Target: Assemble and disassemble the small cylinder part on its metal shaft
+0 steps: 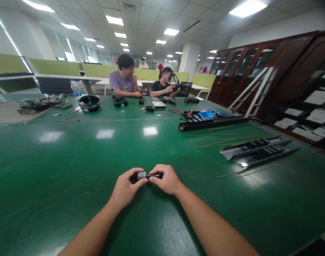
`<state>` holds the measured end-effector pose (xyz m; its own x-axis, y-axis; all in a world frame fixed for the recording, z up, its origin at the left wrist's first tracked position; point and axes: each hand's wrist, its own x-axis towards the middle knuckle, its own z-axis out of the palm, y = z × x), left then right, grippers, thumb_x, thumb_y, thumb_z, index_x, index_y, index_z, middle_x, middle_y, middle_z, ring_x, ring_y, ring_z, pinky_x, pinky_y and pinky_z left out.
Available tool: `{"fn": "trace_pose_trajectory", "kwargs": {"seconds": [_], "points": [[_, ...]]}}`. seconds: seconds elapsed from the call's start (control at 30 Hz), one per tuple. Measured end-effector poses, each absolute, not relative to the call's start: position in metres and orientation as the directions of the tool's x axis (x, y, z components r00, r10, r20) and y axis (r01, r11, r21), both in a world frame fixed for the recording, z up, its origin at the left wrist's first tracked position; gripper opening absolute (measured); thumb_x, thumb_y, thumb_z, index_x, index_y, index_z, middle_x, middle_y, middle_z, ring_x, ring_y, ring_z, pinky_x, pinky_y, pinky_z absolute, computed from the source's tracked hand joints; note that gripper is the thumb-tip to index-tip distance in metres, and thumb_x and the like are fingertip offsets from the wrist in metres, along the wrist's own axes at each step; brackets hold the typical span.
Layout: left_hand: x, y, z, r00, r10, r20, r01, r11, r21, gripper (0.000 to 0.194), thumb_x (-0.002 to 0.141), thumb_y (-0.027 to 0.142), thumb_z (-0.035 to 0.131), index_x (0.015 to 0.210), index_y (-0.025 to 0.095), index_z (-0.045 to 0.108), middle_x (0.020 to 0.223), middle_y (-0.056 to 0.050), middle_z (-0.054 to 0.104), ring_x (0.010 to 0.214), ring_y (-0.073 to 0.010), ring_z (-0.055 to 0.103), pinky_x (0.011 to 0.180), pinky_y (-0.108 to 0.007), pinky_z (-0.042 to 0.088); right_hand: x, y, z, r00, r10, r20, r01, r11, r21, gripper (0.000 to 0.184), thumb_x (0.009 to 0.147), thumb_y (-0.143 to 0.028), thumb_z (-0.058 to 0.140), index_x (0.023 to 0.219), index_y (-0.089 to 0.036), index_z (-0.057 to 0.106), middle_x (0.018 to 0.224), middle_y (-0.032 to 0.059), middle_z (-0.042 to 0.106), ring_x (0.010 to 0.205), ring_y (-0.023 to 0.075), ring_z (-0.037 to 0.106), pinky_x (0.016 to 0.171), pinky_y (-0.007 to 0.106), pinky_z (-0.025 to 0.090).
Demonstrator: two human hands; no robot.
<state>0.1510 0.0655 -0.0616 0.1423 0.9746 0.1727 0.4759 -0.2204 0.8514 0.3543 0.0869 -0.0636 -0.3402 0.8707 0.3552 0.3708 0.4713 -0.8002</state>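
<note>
Just above the green tabletop, my two hands meet around a small metal part. My left hand (126,186) pinches a short silver cylinder (141,175) between thumb and fingers. From the cylinder's right end a thin, dark ribbed shaft (152,175) runs toward my right hand (166,179). That hand is closed on the shaft, thumb below and fingers above. The part lies roughly level, left to right. Whether the cylinder and shaft are one piece or two, I cannot tell. My fingers hide both outer ends.
Across the green table (71,160) lie thin brass-coloured rods (218,142), black metal channels (258,151) and a long black tray (213,122) with blue packets. A black headset (89,103) stands at the far left. Two people (125,78) sit opposite, near small black boxes.
</note>
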Motion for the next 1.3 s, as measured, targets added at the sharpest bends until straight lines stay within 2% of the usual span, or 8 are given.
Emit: {"fn": "trace_pose_trajectory", "kwargs": {"seconds": [0.4, 0.8, 1.07, 1.3], "points": [[0.1523, 0.0637, -0.059, 0.131, 0.968, 0.214, 0.499, -0.251, 0.83, 0.032, 0.077, 0.04, 0.072, 0.104, 0.024, 0.068, 0.106, -0.004, 0.071, 0.098, -0.023, 0.066, 0.091, -0.037, 0.051, 0.3497, 0.0858, -0.0656, -0.293, 0.901, 0.319, 0.373, 0.415, -0.83, 0.008, 0.072, -0.021, 0.073, 0.08, -0.017, 0.074, 0.075, 0.0028, 0.07, 0.069, 0.0156, 0.062, 0.063, 0.025, 0.045], [0.1513, 0.0645, -0.059, 0.118, 0.977, 0.179, 0.458, -0.214, 0.863, 0.032, 0.078, 0.039, 0.072, 0.105, 0.023, 0.068, 0.104, -0.003, 0.07, 0.097, -0.0219, 0.065, 0.091, -0.036, 0.05, 0.3499, 0.0863, -0.0648, -0.267, 0.911, 0.313, 0.371, 0.397, -0.839, 0.009, 0.074, -0.023, 0.073, 0.08, -0.016, 0.074, 0.072, 0.0024, 0.068, 0.064, 0.0144, 0.059, 0.059, 0.024, 0.042], [0.1489, 0.0667, -0.0604, 0.099, 0.983, 0.155, 0.431, -0.182, 0.884, 0.038, 0.077, 0.043, 0.071, 0.107, 0.021, 0.067, 0.097, -0.004, 0.071, 0.087, -0.0217, 0.067, 0.085, -0.034, 0.052, 0.3514, 0.0867, -0.0632, -0.245, 0.912, 0.33, 0.396, 0.405, -0.825, 0.008, 0.074, -0.022, 0.072, 0.08, -0.017, 0.074, 0.072, 0.0022, 0.068, 0.064, 0.0145, 0.058, 0.059, 0.025, 0.042], [0.1476, 0.0667, -0.0622, 0.094, 0.986, 0.137, 0.397, -0.163, 0.903, 0.038, 0.077, 0.043, 0.071, 0.108, 0.021, 0.066, 0.097, -0.003, 0.071, 0.087, -0.0214, 0.067, 0.085, -0.035, 0.052, 0.3523, 0.0874, -0.0638, -0.238, 0.914, 0.329, 0.406, 0.402, -0.821, 0.008, 0.074, -0.023, 0.072, 0.08, -0.018, 0.074, 0.072, 0.002, 0.068, 0.064, 0.0146, 0.057, 0.06, 0.025, 0.042]]}}
